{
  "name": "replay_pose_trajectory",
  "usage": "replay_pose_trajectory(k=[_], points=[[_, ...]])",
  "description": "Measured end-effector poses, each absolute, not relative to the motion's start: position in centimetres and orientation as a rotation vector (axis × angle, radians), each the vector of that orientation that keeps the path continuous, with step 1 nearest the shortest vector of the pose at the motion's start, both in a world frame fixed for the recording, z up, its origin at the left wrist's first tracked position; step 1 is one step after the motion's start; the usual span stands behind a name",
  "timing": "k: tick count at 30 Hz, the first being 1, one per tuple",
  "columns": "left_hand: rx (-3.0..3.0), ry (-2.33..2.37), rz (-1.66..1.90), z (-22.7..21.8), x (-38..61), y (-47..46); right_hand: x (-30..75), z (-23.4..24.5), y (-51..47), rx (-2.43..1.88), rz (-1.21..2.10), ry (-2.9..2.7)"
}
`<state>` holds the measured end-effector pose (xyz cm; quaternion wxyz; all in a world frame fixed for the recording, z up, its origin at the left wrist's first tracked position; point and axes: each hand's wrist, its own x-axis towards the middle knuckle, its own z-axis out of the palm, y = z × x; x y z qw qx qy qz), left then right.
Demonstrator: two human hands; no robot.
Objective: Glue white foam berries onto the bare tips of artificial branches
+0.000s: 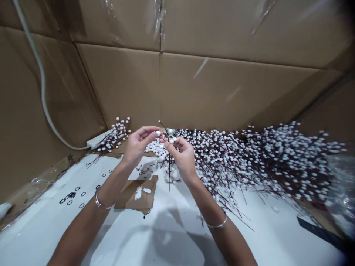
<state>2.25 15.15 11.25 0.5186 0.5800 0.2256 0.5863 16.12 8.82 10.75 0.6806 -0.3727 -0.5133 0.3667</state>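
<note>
My left hand (138, 143) pinches a white berry (158, 133) between thumb and forefinger. Just to its right, my right hand (183, 153) is closed on a thin brown artificial berry stem (169, 166). The stem stands roughly upright, its tip bent to the upper left, and a few white berries (171, 141) show near my right fingertips. Behind my hands lies a pile of loose white berries (155, 147), partly hidden by them. Below, a torn piece of cardboard (135, 201) with white smears lies on the white table (111, 240).
A big heap of white-berried stems (238, 155) fills the right and back. A smaller bunch (118, 133) rests at the left by a white power strip (98, 140) with a cable. Several black rings (71, 195) are scattered at left. Cardboard walls (124, 85) enclose the table.
</note>
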Motion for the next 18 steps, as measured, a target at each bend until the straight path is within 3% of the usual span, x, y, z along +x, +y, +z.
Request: replay_pose_trajectory(k=[18], points=[[1.389,0.597,1.435,10.89,3.08,14.16,16.22,10.68,8.83,-0.850,0.737,-1.160]])
